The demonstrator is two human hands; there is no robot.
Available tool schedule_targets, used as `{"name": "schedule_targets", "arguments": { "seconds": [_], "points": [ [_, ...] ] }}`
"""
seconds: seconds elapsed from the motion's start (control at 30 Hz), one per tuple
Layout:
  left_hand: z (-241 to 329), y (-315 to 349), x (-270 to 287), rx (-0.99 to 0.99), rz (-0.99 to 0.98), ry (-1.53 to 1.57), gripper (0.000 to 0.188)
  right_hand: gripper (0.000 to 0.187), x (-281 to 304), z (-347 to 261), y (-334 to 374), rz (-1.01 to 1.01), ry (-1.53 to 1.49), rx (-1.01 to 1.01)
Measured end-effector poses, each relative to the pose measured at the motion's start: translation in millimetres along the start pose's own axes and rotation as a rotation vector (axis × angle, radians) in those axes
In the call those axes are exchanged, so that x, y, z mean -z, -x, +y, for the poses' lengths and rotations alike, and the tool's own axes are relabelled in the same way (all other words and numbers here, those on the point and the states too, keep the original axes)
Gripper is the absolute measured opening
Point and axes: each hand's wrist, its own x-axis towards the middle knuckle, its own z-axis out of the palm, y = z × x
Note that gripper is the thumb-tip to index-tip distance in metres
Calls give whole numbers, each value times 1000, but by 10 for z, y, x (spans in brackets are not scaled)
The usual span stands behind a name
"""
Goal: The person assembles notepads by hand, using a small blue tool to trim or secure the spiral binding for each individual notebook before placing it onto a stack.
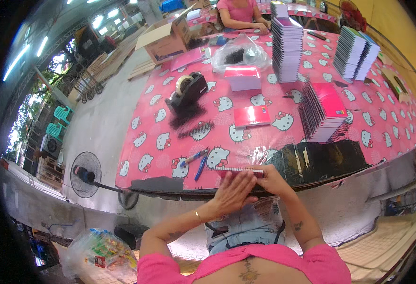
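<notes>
A spiral-bound notebook (239,169) stands tilted at the near table edge, its wire spine facing up. My right hand (270,180) grips its right end. Against its near face lies my left hand (236,191), flat, with fingers stretched out. Just beyond, a single pink-red notebook (251,116) rests on the table. Left of my hands are a blue pen (201,167) and a second pen-like tool (194,157). To the right stands a stack of pink spiral notebooks (329,106).
The pink patterned table (141,123) carries a black tape dispenser (187,91), a small notebook stack (243,78), a tall stack (287,52), and more stacks (355,54). A clear plastic bag (241,53) and cardboard box (164,40) lie farther back. Another person (240,12) sits opposite. A fan (85,174) stands left.
</notes>
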Motion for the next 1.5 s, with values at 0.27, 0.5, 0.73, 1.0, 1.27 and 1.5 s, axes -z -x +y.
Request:
{"name": "schedule_targets", "arguments": {
  "seconds": [0.27, 0.5, 0.73, 1.0, 1.27, 1.5],
  "points": [
    [25, -35, -11, 34, 8, 51, 81, 41, -35, 70, -30, 27, 0, -23],
    [47, -293, 265, 143, 17, 181, 73, 41, -9, 37, 40, 35, 42, -90],
    [-241, -674, 556, 287, 52, 327, 26, 41, 53, -236, 50, 112, 304, -20],
    [-197, -687, 526, 305, 170, 358, 18, 23, 400, -489, 99, 169, 80, -94],
    [-213, -734, 591, 336, 222, 376, 27, 17, 550, -500, -6, 4, 202, -59],
    [-283, -663, 601, 251, 147, 358, 27, 15, 555, -441, -15, -48, 154, -52]
  ]
}}
